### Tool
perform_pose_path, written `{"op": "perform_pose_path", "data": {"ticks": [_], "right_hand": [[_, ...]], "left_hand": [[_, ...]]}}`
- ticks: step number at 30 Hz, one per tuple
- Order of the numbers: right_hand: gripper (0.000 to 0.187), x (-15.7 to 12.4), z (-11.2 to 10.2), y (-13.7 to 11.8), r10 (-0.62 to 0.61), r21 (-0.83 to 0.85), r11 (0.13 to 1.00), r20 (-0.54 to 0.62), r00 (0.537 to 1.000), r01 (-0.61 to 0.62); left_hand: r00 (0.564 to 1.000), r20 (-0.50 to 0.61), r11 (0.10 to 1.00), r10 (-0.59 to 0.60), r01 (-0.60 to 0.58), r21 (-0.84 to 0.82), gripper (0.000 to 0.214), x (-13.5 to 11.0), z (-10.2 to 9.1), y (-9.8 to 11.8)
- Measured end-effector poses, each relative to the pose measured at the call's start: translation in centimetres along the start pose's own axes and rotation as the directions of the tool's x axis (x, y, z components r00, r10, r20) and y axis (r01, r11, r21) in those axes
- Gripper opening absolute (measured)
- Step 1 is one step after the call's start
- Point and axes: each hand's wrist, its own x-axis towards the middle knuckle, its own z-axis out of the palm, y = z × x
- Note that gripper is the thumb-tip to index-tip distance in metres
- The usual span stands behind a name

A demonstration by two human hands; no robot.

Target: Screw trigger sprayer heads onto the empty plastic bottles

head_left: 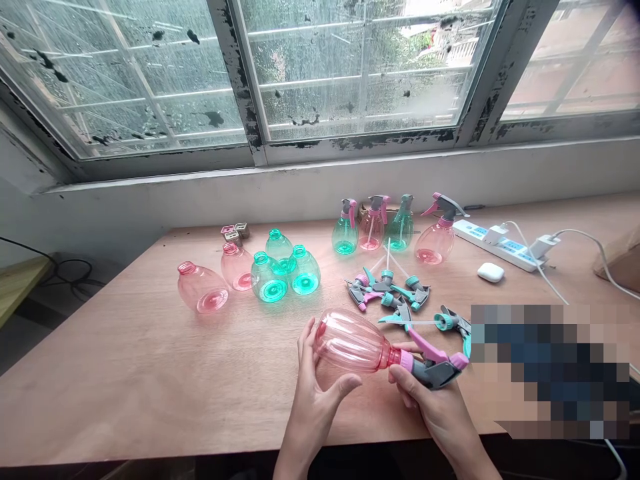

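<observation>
A pink spray bottle (353,340) lies tilted in the air above the front of the table. Its pink-and-grey spray head (435,363) sits on the neck and points right. Around the collar, where head and bottle meet, my right hand (425,393) is closed with thumb and fingers. My left hand (317,387) is beside the bottle's base, thumb stretched out and apart from it. Whether its fingers touch the base I cannot tell. Just beyond lie several loose spray heads with tubes (395,293), and another teal-and-grey spray head (450,323) lies to the right.
Headless pink bottles (203,290) and green bottles (270,283) stand at left centre. Several bottles with heads (370,230) line the back. At the right are a power strip (500,245) with cables, a white case (491,272) and a blurred-out area.
</observation>
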Motion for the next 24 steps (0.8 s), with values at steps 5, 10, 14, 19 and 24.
{"op": "perform_pose_path", "data": {"ticks": [5, 10, 14, 19, 24], "right_hand": [[0.038, -0.01, -0.18, -0.26, -0.06, -0.135, 0.989, 0.04, 0.997, 0.064], [0.046, 0.11, -0.07, 0.02, 0.008, -0.001, 1.0, 0.026, 1.0, -0.007], [0.041, 0.07, -0.07, -0.02, -0.02, -0.041, 0.999, 0.02, 1.0, 0.021], [0.035, 0.1, -0.17, -0.28, -0.05, -0.138, 0.989, 0.051, 0.997, 0.057], [0.049, 0.16, 0.05, 0.01, 0.015, -0.036, 0.999, 0.022, 1.0, -0.014]], "left_hand": [[0.995, -0.078, 0.997, -0.057, 0.052, -0.06, 0.084, 0.18, 0.07, -0.13], [1.0, -0.024, 1.0, -0.017, 0.017, 0.002, 0.076, 0.61, -0.01, 0.36], [1.0, -0.01, 1.0, -0.029, 0.029, 0.006, 0.083, 0.36, -0.15, 0.45], [0.994, -0.044, 0.994, -0.097, 0.094, -0.062, 0.085, 0.22, -0.16, 0.36], [0.999, -0.017, 1.0, -0.03, 0.03, -0.005, 0.077, 0.53, -0.04, 0.61]]}}
